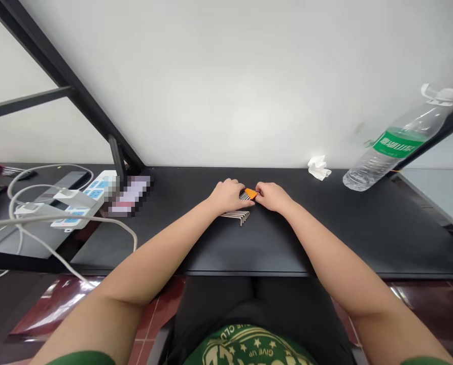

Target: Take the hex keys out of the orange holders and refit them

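Our left hand point(228, 195), fingers nearly closed, holds slim metal keys point(244, 196); our right hand point(272, 196) pinches their orange holder point(251, 193). Probably light, stiff, slippery; holder grips best.

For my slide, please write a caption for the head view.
Left hand and right hand at a small wedge-shaped orange piece; bent silver metal rods lie on the black tabletop.

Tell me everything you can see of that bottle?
The bottle is clear, apparently plastic, ridged below a green label with white characters. Its top has a white cap and loop. It stands on the black table near the wall; neither left hand nor right hand touches it. How full it is, I can't tell.
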A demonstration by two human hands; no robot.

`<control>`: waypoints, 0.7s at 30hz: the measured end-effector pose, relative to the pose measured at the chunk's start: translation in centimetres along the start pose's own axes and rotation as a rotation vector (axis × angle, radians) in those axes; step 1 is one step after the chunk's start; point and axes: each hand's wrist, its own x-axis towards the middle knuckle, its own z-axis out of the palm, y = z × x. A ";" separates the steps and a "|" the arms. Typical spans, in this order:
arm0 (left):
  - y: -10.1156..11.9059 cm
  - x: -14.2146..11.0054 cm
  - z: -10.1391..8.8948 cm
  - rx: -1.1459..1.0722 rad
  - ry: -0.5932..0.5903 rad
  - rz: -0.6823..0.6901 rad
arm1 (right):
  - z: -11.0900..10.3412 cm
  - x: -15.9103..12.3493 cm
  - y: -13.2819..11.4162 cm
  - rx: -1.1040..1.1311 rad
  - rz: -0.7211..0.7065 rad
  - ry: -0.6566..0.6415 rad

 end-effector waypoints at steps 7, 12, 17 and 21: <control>-0.1 2.3 0.1 -0.306 0.009 0.036 | 0.4 0.2 0.3 0.040 -0.076 0.103; -0.7 2.3 0.9 -0.501 0.040 0.042 | 0.5 0.7 0.0 -0.092 -0.081 0.056; -1.0 2.7 1.1 -0.464 0.077 0.131 | 0.7 0.9 -0.4 -0.153 -0.021 0.075; -1.2 2.8 0.8 -0.383 0.117 0.204 | 0.9 0.9 -0.7 -0.178 0.049 0.126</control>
